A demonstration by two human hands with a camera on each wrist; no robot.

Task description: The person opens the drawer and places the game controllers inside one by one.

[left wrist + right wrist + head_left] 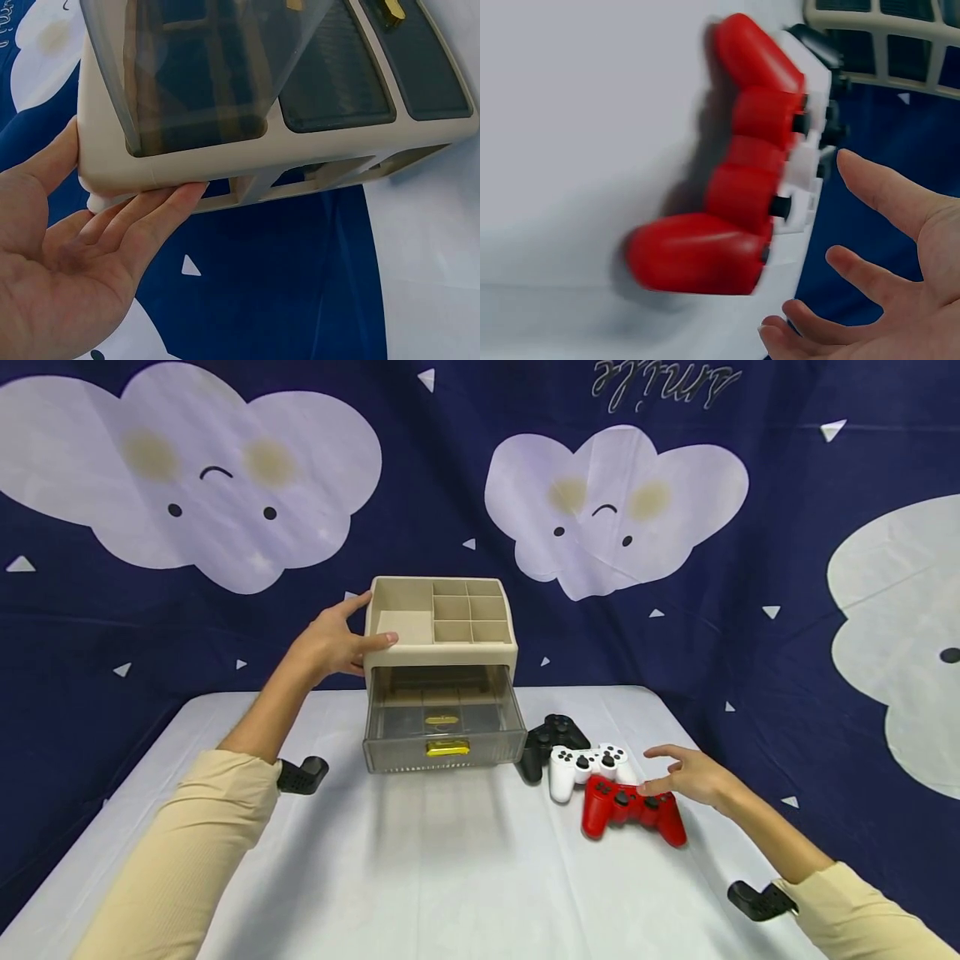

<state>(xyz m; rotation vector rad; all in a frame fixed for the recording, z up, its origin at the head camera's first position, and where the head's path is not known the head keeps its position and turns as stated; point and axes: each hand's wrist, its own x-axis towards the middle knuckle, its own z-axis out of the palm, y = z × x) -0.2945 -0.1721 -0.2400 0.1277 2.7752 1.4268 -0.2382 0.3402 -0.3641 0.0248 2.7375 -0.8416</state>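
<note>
A beige desktop drawer organizer (442, 654) stands at the back of the table, its top divided into compartments. Its top clear grey drawer (397, 755) with a gold handle (447, 748) is pulled out. My left hand (330, 642) grips the organizer's upper left corner, thumb over the top and the other fingers along the side; the left wrist view shows this hand (97, 247) too. My right hand (693, 774), fingers spread, hovers by a red game controller (633, 810). In the right wrist view, a gap shows between this hand (885, 277) and the red controller (735, 165).
Behind the red controller lies a white controller (562, 774), and behind that a black controller (532, 760) beside the organizer's drawer. All rest on a white-covered table (450, 877). A dark blue curtain (427, 468) with clouds hangs behind.
</note>
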